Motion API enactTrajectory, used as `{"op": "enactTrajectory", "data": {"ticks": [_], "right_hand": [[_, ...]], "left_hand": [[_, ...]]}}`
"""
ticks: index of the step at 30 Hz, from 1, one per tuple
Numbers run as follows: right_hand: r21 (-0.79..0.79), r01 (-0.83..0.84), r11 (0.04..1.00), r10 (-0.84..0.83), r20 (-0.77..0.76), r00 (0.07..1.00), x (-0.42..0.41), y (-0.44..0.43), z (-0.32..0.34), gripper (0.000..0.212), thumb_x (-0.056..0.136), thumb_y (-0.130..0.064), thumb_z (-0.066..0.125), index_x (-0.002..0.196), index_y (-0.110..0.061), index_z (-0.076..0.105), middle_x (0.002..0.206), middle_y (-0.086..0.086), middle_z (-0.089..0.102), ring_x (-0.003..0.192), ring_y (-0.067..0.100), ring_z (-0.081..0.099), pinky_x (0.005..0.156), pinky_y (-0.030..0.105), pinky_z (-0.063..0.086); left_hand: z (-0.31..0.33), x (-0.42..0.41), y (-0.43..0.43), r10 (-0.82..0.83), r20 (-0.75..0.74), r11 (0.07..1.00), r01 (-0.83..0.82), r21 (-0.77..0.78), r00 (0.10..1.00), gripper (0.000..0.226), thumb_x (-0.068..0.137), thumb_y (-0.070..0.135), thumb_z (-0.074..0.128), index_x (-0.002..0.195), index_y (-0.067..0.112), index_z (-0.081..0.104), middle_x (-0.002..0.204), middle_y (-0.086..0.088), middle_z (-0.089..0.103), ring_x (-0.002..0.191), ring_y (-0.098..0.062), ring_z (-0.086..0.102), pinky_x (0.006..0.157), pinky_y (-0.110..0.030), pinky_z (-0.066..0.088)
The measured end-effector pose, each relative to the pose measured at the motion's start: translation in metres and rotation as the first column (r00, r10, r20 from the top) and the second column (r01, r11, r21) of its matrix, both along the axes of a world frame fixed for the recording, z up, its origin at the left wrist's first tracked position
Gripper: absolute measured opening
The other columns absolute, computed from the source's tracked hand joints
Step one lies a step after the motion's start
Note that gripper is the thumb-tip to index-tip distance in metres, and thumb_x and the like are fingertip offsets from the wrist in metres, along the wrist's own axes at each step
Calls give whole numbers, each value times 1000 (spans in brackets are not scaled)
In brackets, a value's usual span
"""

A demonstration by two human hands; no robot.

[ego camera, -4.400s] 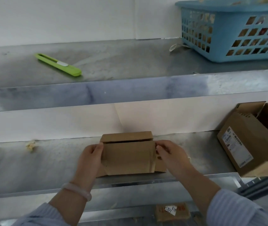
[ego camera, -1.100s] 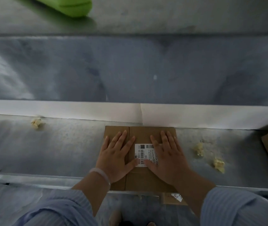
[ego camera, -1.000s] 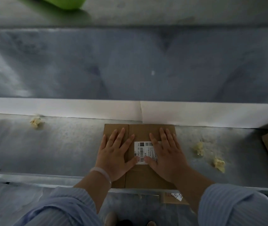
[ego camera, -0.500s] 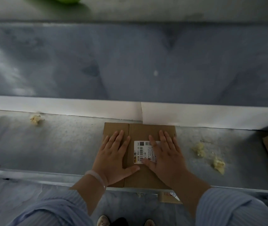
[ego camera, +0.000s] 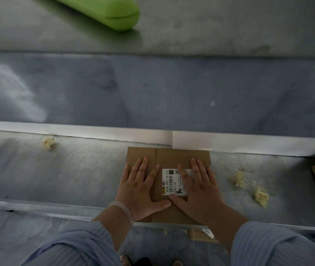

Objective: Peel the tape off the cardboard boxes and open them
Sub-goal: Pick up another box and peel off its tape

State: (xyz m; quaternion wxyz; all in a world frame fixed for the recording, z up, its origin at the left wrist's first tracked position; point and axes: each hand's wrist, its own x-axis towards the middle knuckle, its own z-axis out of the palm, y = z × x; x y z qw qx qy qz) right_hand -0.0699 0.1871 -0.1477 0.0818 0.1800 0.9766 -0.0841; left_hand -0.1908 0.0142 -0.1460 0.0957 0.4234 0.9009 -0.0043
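The flattened cardboard box (ego camera: 172, 156) lies at the front edge of the metal worktop (ego camera: 76, 179), directly under both palms, so neither hand is nearer. The left hand (ego camera: 141, 191) and right hand (ego camera: 198, 191) press flat on it, fingers (ego camera: 143, 166) straight and spread, pointing away from the person, the white label (ego camera: 172, 181) between them. To lift it, I'd guess, they must first reach a side edge.
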Motion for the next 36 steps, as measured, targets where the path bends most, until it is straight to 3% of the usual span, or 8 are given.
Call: {"op": "enactTrajectory", "data": {"ticks": [3,6,8,12,17,25,30,36], "right_hand": [[-17,-18,1000,19,44,999,1,5,7,113,53,-90,-20,152,-35,-17,159,9,-27,146,24,-27,119,44,-15],[-74,11,997,-7,54,999,10,13,9,116,55,-95,-8,152,-33,-16,158,4,-30,145,18,-28,116,36,-15],[-83,141,986,-139,37,990,26,13,7,112,60,-94,4,153,-34,-14,160,5,-26,147,21,-23,118,38,-6],[-65,241,968,-241,7,970,54,-9,10,114,58,-95,-10,154,-36,-1,163,14,-1,150,30,-7,118,43,-12],[-269,373,888,-375,48,926,49,-22,27,92,78,-72,55,152,-40,11,160,4,6,148,26,4,122,42,2],[-496,544,677,-629,-5,778,39,-43,38,83,74,-35,82,146,-29,41,149,4,34,135,25,33,114,41,31],[-548,586,597,-675,52,736,36,-111,40,88,70,-38,85,145,-30,40,147,3,31,134,24,33,113,41,31],[-576,481,661,-580,15,815,-2,-205,46,94,64,-50,85,145,-35,39,149,-2,28,135,20,32,114,38,33]], "left_hand": [[1,-6,-5,-23,51,999,22,28,998,112,54,99,5,147,41,-16,155,3,-28,145,-17,-23,118,-48,-11],[1,-7,-20,6,90,996,-14,87,996,108,57,98,12,148,43,-10,155,4,-25,147,-19,-16,120,-45,-6],[3,2,-32,172,110,977,-184,106,979,109,54,98,9,149,46,-5,159,-2,-17,147,-25,-10,120,-46,-2],[10,29,-49,344,154,930,-358,80,926,112,49,100,5,148,48,3,160,-6,1,146,-29,3,118,-46,6],[22,29,-55,367,420,877,-459,140,830,84,69,67,67,142,51,28,156,1,11,143,-23,11,117,-44,21],[25,10,-79,272,708,785,-576,228,651,70,79,40,74,140,34,41,143,-3,22,133,-25,33,113,-38,33],[37,-14,-132,242,688,774,-563,288,684,60,83,32,72,138,33,46,127,0,27,111,-17,44,106,-29,40],[50,-42,-242,286,625,763,-567,310,727,66,78,48,73,136,43,43,120,5,32,108,-13,48,101,-27,43]]}}
